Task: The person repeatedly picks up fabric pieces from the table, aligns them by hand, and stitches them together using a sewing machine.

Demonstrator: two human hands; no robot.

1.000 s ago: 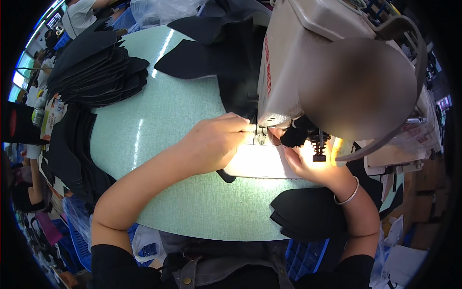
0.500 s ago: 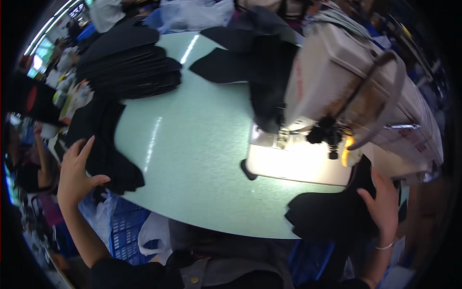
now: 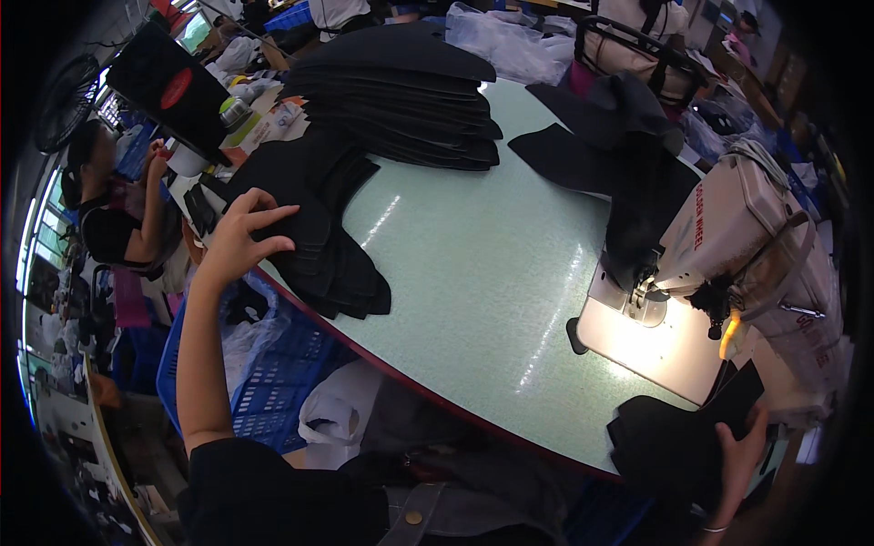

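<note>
Tabletop (image 3: 455, 264), pale green, fills centre. Left of frame: left hand (image 3: 244, 238), thumb and fingers spread, over stack of black cut pieces (image 3: 332, 241); contact unclear. Lower right: right hand (image 3: 744, 452) at edge of smaller black pile (image 3: 660, 443), fingers partly hidden, grip cannot be told. Right: cream sewing machine (image 3: 724, 223), bed brightly lit.

A pale green table (image 3: 455, 246), black fan (image 3: 68, 105), probably windows (image 3: 44, 244).

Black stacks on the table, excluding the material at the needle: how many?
3: far stack, left stack by the left hand, right stack by the right hand. Some may be hidden.
</note>
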